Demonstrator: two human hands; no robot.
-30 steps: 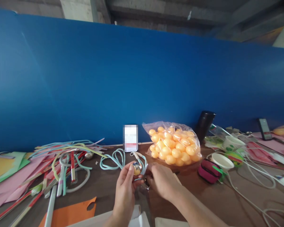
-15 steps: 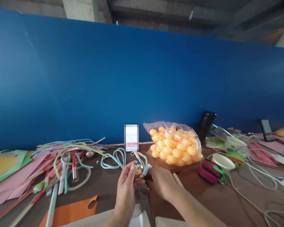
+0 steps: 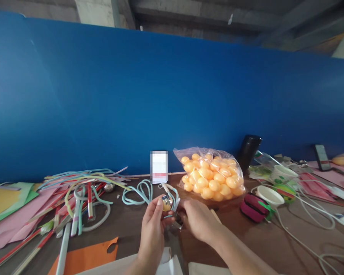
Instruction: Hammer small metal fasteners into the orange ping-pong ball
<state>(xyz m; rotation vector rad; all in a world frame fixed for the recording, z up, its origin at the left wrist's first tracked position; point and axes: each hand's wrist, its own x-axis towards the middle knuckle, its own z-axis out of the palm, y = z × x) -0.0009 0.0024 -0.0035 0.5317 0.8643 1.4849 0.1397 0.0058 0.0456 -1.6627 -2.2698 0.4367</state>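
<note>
My left hand [image 3: 152, 226] pinches a small shiny ball [image 3: 166, 203], silver with an orange glint, between thumb and fingers above the brown table [image 3: 235, 233]. My right hand [image 3: 198, 220] is closed right beside it, its fingertips on a small dark piece just under the ball that I cannot make out. A looped pale blue cord [image 3: 140, 192] lies just behind both hands. A clear bag of orange balls [image 3: 210, 175] sits behind my right hand.
Coloured strips and tubes [image 3: 80, 198] and pink, green and orange paper lie at the left. A dark cylinder [image 3: 248, 151], a magenta pouch [image 3: 254, 207], white cups [image 3: 271, 195], cables and a phone [image 3: 321, 157] are at the right. A blue wall stands behind.
My hands have stayed almost in place. The right hand has shifted slightly at the ball; the view has barely moved.
</note>
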